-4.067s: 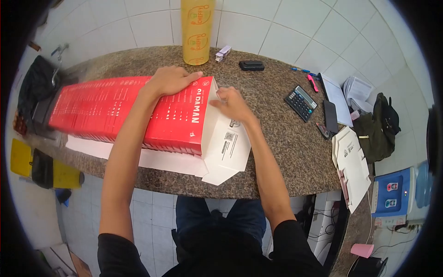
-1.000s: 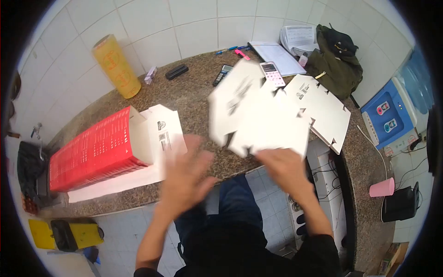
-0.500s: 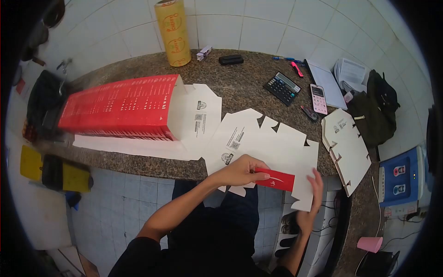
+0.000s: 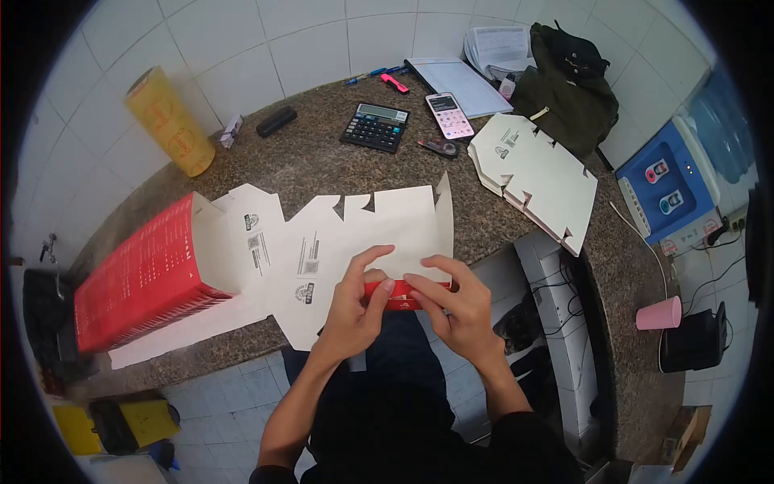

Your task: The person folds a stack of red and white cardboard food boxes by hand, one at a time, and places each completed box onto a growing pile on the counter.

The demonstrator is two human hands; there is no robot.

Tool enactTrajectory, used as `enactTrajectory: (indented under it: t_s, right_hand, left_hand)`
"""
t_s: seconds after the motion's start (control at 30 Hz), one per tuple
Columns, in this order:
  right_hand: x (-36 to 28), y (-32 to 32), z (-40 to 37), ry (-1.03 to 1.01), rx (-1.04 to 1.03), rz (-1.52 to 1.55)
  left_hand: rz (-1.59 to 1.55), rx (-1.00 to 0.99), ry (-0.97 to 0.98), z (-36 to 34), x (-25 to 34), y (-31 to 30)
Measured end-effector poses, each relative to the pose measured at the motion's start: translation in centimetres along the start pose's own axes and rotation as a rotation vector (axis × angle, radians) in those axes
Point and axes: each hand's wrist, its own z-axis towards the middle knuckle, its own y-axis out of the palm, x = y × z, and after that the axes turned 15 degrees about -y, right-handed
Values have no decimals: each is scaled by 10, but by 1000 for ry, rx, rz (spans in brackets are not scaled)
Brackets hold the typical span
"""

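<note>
A white cardboard sheet with notched edges lies on the granite counter, reaching over its front edge. Its red flap is folded up between my hands. My left hand pinches the flap's left part with thumb and fingers. On the right part, my right hand presses with its thumb and fingers. Left of the sheet lies a partly folded red box, beside a printed white panel. The sheet's right side flap stands up.
A stack of white cut sheets lies at the right. Behind are a calculator, a phone, a cutter, a black case and a yellow film roll. A pink cup stands far right.
The view has turned right. My right hand has left the sheet's right edge and come to the red flap beside my left hand. The sheet's right side flap now stands up.
</note>
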Motion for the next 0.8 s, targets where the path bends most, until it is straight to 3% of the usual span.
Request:
enactTrajectory:
  t_s: [0.1, 0.17, 0.2, 0.27, 0.3, 0.37, 0.4, 0.47, 0.53, 0.6, 0.63, 0.67, 0.7, 0.73, 0.8]
  right_hand:
    - [4, -8, -1, 0, -160, 77]
    - [11, -7, 0, 212, 273, 89]
    - [23, -7, -1, 210, 271, 94]
    - [47, -9, -4, 979, 691, 805]
    - [48, -12, -5, 977, 685, 810]
    - [46, -12, -6, 741, 684, 873]
    - [40, -10, -5, 731, 679, 887]
    - [15, -13, -1, 425, 580, 604]
    - [0, -16, 11, -138, 352, 418]
    - [-15, -32, 35, -523, 84, 280]
    - [-17, -27, 36, -528, 83, 276]
    - [-19, -18, 36, -546, 219, 251]
    - [-21, -12, 36, -561, 356, 227]
    - [-22, -9, 36, -564, 357, 227]
    - [-24, -5, 35, -381, 455, 376]
  left_hand:
    - [-15, 38, 89, -2, -7, 1]
    - [148, 104, 340, -8, -12, 2]
    - [274, 37, 533, -6, -27, -6]
    - [622, -146, 671, -16, -21, -9]
    - [624, -140, 671, -14, -21, -9]
    - [955, -59, 639, -2, -18, -13]
    - [966, -45, 641, 1, -12, -14]
    - [183, -54, 44, 0, 9, -13]
    - [-930, -556, -189, -1, 53, -11]
    - [-1021, -650, -227, -12, 99, -5]
    - [-848, -439, -217, -18, 111, -1]
    - [-673, -230, -205, -22, 116, 2]
    - [-606, -173, -180, -21, 109, 2]
    - [-605, -172, -177, -22, 101, 3]
    - [-682, -125, -155, -22, 87, 6]
